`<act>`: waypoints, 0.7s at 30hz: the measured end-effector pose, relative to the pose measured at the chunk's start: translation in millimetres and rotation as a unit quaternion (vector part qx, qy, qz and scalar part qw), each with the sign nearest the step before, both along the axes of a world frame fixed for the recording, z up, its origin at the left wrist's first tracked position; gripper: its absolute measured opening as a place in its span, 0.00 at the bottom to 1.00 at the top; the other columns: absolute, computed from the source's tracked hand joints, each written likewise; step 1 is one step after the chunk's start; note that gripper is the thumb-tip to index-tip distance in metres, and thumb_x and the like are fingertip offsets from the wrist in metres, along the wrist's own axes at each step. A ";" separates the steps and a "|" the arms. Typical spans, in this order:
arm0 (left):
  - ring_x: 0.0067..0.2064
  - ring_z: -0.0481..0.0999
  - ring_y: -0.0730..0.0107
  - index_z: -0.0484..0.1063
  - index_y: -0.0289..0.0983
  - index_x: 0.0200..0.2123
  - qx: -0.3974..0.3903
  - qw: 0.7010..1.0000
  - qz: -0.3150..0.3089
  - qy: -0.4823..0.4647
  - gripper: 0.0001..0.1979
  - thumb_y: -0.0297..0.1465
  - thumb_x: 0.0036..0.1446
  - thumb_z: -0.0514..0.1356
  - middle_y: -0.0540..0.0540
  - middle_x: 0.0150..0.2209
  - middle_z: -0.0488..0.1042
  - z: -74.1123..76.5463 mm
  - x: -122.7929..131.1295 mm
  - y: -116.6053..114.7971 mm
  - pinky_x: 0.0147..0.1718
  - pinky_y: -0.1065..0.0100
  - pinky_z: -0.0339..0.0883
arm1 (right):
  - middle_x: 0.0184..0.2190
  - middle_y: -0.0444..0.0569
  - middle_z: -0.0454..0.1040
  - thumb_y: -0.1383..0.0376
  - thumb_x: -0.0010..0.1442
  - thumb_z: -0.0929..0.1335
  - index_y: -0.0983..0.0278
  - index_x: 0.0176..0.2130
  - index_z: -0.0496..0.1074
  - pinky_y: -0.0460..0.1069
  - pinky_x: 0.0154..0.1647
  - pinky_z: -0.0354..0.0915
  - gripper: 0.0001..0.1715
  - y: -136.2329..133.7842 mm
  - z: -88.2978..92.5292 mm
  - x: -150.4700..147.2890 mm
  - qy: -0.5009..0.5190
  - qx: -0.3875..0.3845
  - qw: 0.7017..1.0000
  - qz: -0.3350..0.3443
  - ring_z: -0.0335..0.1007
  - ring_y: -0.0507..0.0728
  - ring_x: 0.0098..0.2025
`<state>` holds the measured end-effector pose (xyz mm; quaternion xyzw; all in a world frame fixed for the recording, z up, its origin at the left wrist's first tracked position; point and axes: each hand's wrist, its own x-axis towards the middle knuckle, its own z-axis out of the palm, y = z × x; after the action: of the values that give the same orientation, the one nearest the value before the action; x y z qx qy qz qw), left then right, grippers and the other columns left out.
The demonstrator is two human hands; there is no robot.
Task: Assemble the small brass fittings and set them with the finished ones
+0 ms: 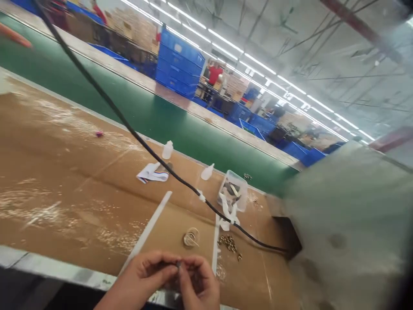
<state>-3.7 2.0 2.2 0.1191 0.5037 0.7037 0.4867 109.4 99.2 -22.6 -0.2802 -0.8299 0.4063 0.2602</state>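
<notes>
Hands: left hand (142, 275) and right hand (200, 280) nearly closed, fingertips pinched together on small dark part (178, 265), its detail hidden | Technique: part is best held at the fingertips, wrists low over the cardboard (64, 181) | Around: brass pieces (229, 245), round dish (191, 237) just ahead; clear tub (232, 190) farther off

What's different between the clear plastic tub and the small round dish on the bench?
The clear plastic tub is squarish, while the small round dish is circular. The tub is clearly larger than the dish. The tub has a white strip against its front, while the dish has none. Both are see-through, hold small pieces and sit on the brown bench top.
</notes>
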 end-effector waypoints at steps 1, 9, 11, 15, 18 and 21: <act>0.36 0.82 0.58 0.83 0.38 0.31 0.000 1.000 -0.003 0.003 0.14 0.40 0.42 0.73 0.47 0.31 0.84 0.1 -2.1 -0.1 0.39 0.63 0.76 | 0.28 0.49 0.78 0.60 0.61 0.70 0.66 0.36 0.73 0.44 0.25 0.72 0.10 -0.4 -4.2 -0.8 0.082 -0.126 0.989 -0.013 0.76 0.52 0.26; 0.39 0.80 0.57 0.84 0.41 0.32 -0.013 0.998 -0.007 0.067 0.09 0.38 0.46 0.71 0.46 0.34 0.82 -2.0 -4.5 -2.7 0.39 0.65 0.77 | 0.27 0.44 0.73 0.55 0.52 0.76 0.64 0.34 0.72 0.43 0.29 0.66 0.17 -7.4 -0.8 -8.2 0.196 -0.365 0.909 -0.034 0.69 0.50 0.28; 0.38 0.80 0.59 0.83 0.41 0.31 -0.003 0.997 -0.009 0.083 0.08 0.37 0.47 0.71 0.47 0.33 0.80 -3.1 -4.6 -2.5 0.38 0.67 0.77 | 0.26 0.44 0.73 0.56 0.52 0.76 0.64 0.33 0.72 0.43 0.29 0.65 0.16 -7.5 1.3 -7.0 0.194 -0.364 0.910 -0.032 0.68 0.50 0.27; 0.36 0.78 0.63 0.82 0.41 0.30 0.011 0.995 0.007 0.104 0.07 0.37 0.48 0.70 0.49 0.30 0.78 -4.2 -4.7 -3.2 0.37 0.69 0.76 | 0.26 0.44 0.74 0.56 0.53 0.76 0.64 0.33 0.73 0.43 0.28 0.65 0.15 -7.9 3.2 -6.0 0.187 -0.372 0.909 -0.025 0.68 0.50 0.27; 0.38 0.79 0.61 0.81 0.41 0.31 0.001 0.994 0.021 0.111 0.08 0.38 0.48 0.70 0.48 0.33 0.79 -6.4 -4.4 -4.4 0.39 0.68 0.76 | 0.28 0.46 0.76 0.56 0.53 0.76 0.64 0.34 0.74 0.44 0.31 0.67 0.15 -8.0 7.0 -6.8 0.172 -0.377 0.910 -0.012 0.71 0.51 0.29; 0.41 0.80 0.58 0.81 0.41 0.33 -0.016 0.994 0.013 0.109 0.10 0.40 0.49 0.69 0.47 0.35 0.81 -8.2 -4.2 -4.3 0.41 0.66 0.76 | 0.30 0.48 0.77 0.56 0.54 0.75 0.64 0.36 0.75 0.47 0.33 0.71 0.15 -8.0 10.9 -8.6 0.171 -0.386 0.906 0.001 0.73 0.53 0.31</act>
<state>-7.9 -2.3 -6.0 0.1810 0.5668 0.6842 0.4217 100.8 91.2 -11.7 -0.2845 -0.5511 0.7368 0.2691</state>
